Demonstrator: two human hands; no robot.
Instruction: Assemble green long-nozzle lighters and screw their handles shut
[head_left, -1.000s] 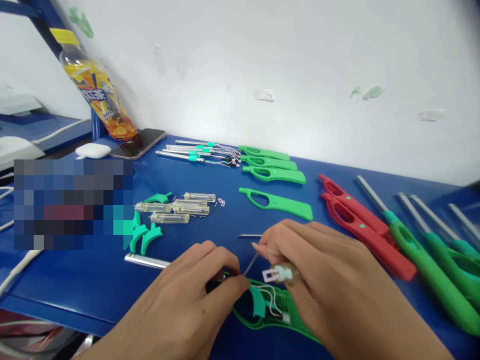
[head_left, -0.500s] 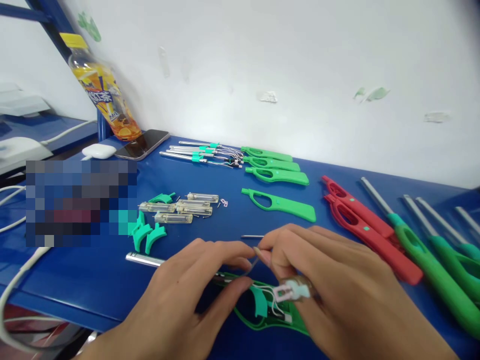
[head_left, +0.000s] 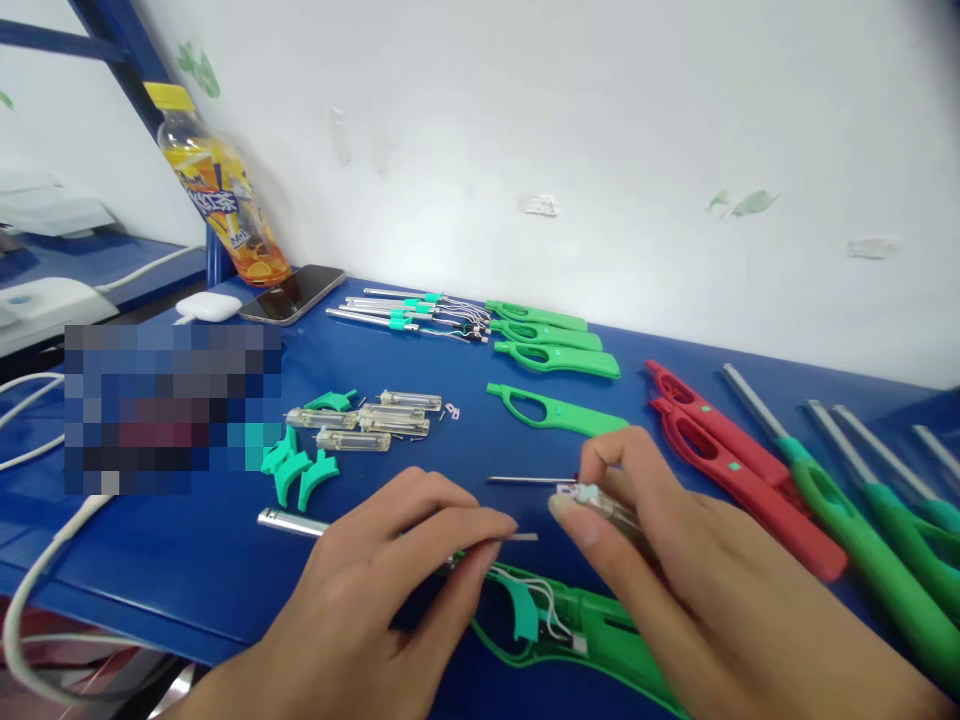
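Note:
My left hand (head_left: 405,570) is closed, thumb and fingertips pinching a thin pale tube (head_left: 525,537) whose free end points right. My right hand (head_left: 652,560) grips a clear lighter fuel tank (head_left: 613,507), its pale valve and small pink clip toward the tube, with a gap between. Below both hands lies an open green lighter shell (head_left: 581,605), holding a teal trigger (head_left: 524,610) and white wires (head_left: 541,585). A metal barrel (head_left: 291,522) shows at the left of my left hand. Just behind the tank lies a screwdriver (head_left: 529,480), its handle mostly hidden.
Several clear tanks (head_left: 352,440) and teal triggers (head_left: 319,478) lie left. Barrels with wires (head_left: 397,318) and green shell halves (head_left: 562,412) lie behind. Red shells (head_left: 739,480) and assembled green lighters (head_left: 847,530) lie right. A phone (head_left: 296,293) and bottle (head_left: 225,200) stand near the wall.
My right hand has moved away from my left fingertips and turned the tank, so its valve and clip face left. The tube's end now shows beyond my left fingers.

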